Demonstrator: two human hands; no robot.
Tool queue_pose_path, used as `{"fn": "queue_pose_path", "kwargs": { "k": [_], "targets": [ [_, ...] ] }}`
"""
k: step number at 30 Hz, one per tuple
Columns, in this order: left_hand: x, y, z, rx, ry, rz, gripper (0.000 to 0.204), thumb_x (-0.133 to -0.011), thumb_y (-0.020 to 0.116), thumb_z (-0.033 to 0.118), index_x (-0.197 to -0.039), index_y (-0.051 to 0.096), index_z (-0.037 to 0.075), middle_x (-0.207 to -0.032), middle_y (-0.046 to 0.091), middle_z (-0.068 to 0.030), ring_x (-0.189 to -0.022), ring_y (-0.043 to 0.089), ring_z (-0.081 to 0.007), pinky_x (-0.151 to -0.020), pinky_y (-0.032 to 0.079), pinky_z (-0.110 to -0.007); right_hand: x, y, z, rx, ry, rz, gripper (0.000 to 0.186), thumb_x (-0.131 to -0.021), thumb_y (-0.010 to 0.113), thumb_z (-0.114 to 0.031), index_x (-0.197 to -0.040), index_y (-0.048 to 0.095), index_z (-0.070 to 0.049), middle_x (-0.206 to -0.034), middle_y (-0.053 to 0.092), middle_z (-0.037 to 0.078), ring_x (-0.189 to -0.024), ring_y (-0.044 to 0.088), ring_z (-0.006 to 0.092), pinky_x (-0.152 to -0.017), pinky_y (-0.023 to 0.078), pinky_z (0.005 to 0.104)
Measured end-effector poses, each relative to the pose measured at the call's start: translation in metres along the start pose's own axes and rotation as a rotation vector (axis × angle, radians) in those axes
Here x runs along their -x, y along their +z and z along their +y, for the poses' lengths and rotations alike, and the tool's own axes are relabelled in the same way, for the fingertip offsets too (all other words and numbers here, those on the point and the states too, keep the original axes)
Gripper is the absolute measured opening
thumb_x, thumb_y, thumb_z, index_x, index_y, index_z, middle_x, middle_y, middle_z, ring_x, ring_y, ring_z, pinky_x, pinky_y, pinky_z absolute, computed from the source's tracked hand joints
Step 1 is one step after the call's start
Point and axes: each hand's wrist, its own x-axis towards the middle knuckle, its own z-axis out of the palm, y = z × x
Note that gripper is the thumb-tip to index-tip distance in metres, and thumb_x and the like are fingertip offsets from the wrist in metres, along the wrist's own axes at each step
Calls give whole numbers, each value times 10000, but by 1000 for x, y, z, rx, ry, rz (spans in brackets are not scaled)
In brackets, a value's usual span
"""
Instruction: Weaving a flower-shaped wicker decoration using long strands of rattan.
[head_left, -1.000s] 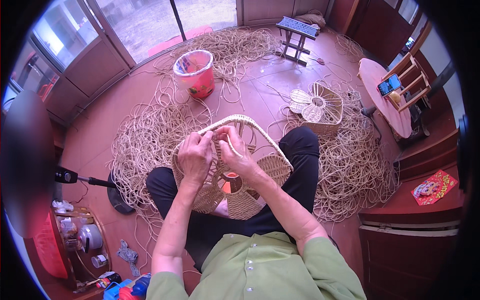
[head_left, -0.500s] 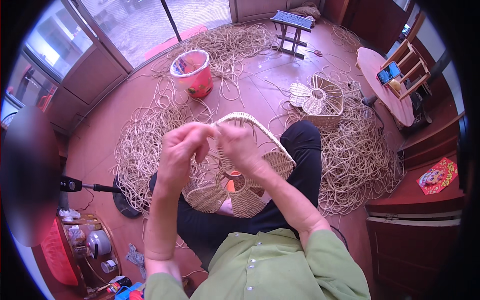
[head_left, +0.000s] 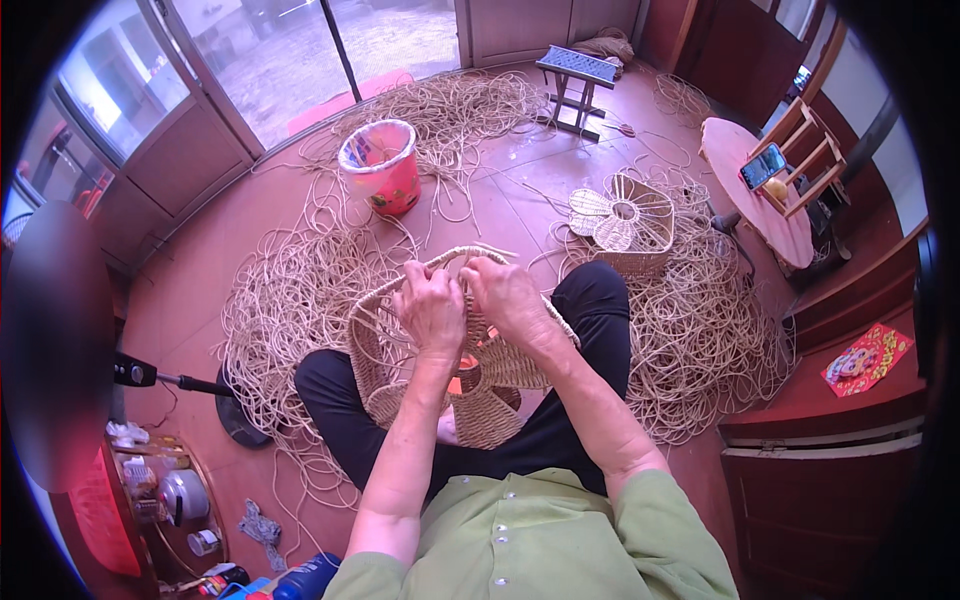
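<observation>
A half-woven wicker basket (head_left: 400, 385) rests on my lap, its open rim tipped away from me. My left hand (head_left: 430, 305) grips the arched rim at the top, fingers curled around the cane. My right hand (head_left: 510, 295) is closed on the same rim just to the right, the two hands almost touching. An orange patch shows inside the basket below my wrists.
Loose cane strands (head_left: 290, 300) cover the red floor on both sides. A pink bucket (head_left: 382, 168) stands ahead, a finished flower-patterned basket (head_left: 625, 220) to the right, a small stool (head_left: 578, 75) farther back. A round table with a phone (head_left: 765, 165) is at right, a cluttered tray (head_left: 170, 495) at lower left.
Both hands have come together at the top of the rim. The left hand dropped from a raised position half a second ago. The view has shifted slightly.
</observation>
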Motion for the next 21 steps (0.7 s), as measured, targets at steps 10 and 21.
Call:
{"fn": "queue_pose_path", "kwargs": {
  "k": [10, 21],
  "targets": [
    [14, -13, 6, 70, 16, -95, 171, -862, 619, 213, -914, 735, 98, -1242, 470, -131, -1178, 477, -287, -887, 338, -449, -18, 6, 9, -90, 49, -131, 265, -887, 604, -225, -903, 646, 37, -824, 685, 240, -845, 684, 402, -774, 537, 482],
    [35, -21, 6, 102, 90, 41, 186, -843, 666, 168, -1005, 714, 88, -1337, 495, -150, -1207, 482, -290, -942, 339, -443, 45, 31, -2, -263, 70, 226, 113, -923, 611, -136, -918, 618, -24, -724, 697, 117, -625, 695, 246, -581, 558, 370]
  ]
}}
